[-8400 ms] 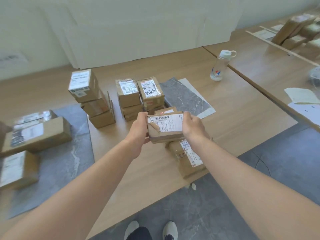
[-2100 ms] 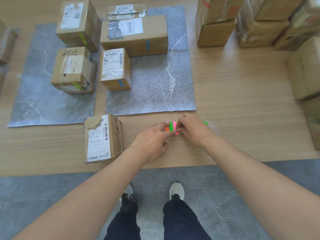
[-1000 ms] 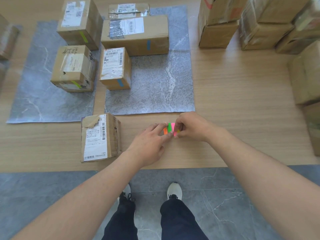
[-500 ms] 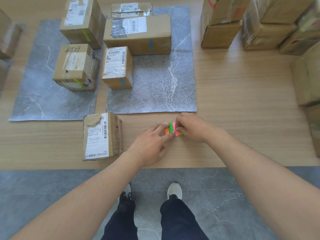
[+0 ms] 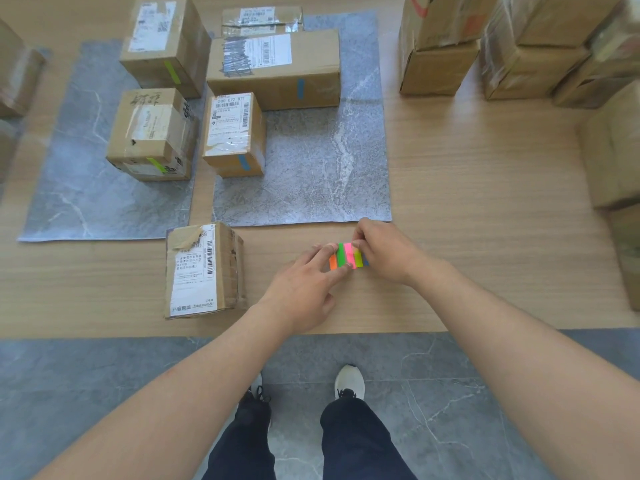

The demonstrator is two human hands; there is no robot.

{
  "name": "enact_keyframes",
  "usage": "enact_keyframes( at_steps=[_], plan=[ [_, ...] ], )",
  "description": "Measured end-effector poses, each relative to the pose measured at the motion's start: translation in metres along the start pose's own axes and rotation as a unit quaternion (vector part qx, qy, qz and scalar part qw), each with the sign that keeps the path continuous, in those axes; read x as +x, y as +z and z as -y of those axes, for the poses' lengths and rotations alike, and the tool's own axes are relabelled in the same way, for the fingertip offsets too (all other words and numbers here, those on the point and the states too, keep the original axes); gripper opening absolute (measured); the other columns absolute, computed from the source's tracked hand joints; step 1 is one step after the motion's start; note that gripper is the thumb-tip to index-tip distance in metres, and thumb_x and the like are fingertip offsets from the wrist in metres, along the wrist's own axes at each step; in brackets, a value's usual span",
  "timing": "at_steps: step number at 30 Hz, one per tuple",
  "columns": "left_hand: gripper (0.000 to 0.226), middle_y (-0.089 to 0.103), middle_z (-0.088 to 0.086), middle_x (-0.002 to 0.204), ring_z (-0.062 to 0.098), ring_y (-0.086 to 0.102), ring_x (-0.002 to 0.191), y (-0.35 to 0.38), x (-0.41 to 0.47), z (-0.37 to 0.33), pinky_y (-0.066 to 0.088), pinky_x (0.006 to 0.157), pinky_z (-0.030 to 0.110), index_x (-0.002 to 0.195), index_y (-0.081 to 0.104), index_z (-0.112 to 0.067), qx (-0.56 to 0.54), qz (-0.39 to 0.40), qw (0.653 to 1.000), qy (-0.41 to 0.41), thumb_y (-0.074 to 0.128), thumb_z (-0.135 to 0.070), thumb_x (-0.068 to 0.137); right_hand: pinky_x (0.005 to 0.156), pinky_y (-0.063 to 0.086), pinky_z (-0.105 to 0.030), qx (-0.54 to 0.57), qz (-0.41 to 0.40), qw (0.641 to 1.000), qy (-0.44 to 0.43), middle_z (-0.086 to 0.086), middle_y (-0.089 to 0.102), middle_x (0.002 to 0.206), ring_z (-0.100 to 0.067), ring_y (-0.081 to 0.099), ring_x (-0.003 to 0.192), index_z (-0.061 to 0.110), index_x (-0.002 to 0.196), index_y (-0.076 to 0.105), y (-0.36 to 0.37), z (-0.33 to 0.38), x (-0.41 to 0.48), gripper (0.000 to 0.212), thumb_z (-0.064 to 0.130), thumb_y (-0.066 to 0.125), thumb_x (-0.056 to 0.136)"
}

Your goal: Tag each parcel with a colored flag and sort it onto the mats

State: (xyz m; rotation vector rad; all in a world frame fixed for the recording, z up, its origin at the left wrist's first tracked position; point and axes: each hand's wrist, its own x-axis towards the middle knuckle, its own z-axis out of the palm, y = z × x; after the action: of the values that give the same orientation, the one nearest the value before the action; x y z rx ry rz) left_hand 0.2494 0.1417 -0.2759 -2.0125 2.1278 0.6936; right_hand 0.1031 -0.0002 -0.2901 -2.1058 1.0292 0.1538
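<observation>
Two hands (image 5: 346,268) on flag pad (image 5: 347,256); one untagged parcel (image 5: 202,270).

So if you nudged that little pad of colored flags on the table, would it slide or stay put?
Probably it would slide easily: the flag pad looks thin and small on the smooth wooden table. The left hand seems to pin it with fingertips while the right hand picks at its far edge. Single flags are likely floppy.

Light wooden bench (image 5: 485,188) with a straight near edge. Below it, grey marbled floor (image 5: 104,393). Two white shoes (image 5: 350,382) and dark trousers (image 5: 353,441) stand on the floor.
</observation>
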Motion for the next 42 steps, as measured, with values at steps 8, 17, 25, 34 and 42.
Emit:
enact_keyframes(
  at_steps=[8,17,25,34,42],
  plan=[
    [0.063,0.011,0.003,0.167,0.026,0.013,0.153,0.001,0.0,-0.004,0.031,0.119,0.044,0.154,0.032,-0.037,-0.01,0.009,1.0,-0.019,0.049,-0.03,0.094,0.073,0.053,-0.039,0.169,-0.232,0.953,0.098,-0.008,0.068,0.089,-0.025,0.067,0.082,0.014,0.098,0.057,0.0,-0.002,-0.006,0.01,0.018,0.049,0.103],
    [0.019,0.072,0.005,0.107,0.01,0.062,0.088,-0.03,0.002,-0.023,0.05,0.083,0.027,0.107,0.077,-0.018,-0.472,-0.165,0.839,-0.214,0.063,-0.023,0.095,0.073,0.053,-0.028,0.18,-0.309,0.93,-0.084,-0.003,0.067,0.087,-0.015,0.066,0.079,0.006,0.093,0.062,0.01,0.01,-0.035,0.008,0.011,0.061,0.099],
    [0.025,0.071,0.011,0.083,0.022,0.067,0.08,-0.087,-0.036,-0.021,0.061,0.083,0.032,0.098,0.074,0.002,-0.762,-0.098,0.553,-0.324,0.071,-0.023,0.093,0.074,0.05,-0.025,0.068,-0.3,0.917,-0.252,-0.002,0.053,0.098,-0.01,0.051,0.078,0.004,0.096,0.064,0.011,0.057,-0.057,0.006,0.007,0.062,0.1],
    [0.012,0.07,0.017,0.087,0.023,0.068,0.076,-0.091,-0.109,0.025,0.063,0.074,0.03,0.099,0.068,0.004,-0.727,-0.138,0.596,-0.312,0.071,-0.004,0.09,0.068,0.053,-0.037,0.025,-0.245,0.92,-0.303,-0.003,0.058,0.103,-0.013,0.057,0.074,0.005,0.102,0.065,0.036,0.132,-0.076,0.012,0.015,0.059,0.103],
    [0.033,0.07,0.006,0.063,0.019,0.062,0.06,-0.036,-0.181,0.08,0.061,0.076,0.05,0.061,0.074,-0.024,-0.514,-0.166,0.807,-0.239,0.063,-0.011,0.089,0.075,0.055,-0.042,0.023,-0.264,0.942,-0.206,-0.002,0.062,0.117,-0.014,0.061,0.089,0.01,0.12,0.069,0.1,0.178,-0.093,0.026,0.003,0.052,0.1]
  ],
)
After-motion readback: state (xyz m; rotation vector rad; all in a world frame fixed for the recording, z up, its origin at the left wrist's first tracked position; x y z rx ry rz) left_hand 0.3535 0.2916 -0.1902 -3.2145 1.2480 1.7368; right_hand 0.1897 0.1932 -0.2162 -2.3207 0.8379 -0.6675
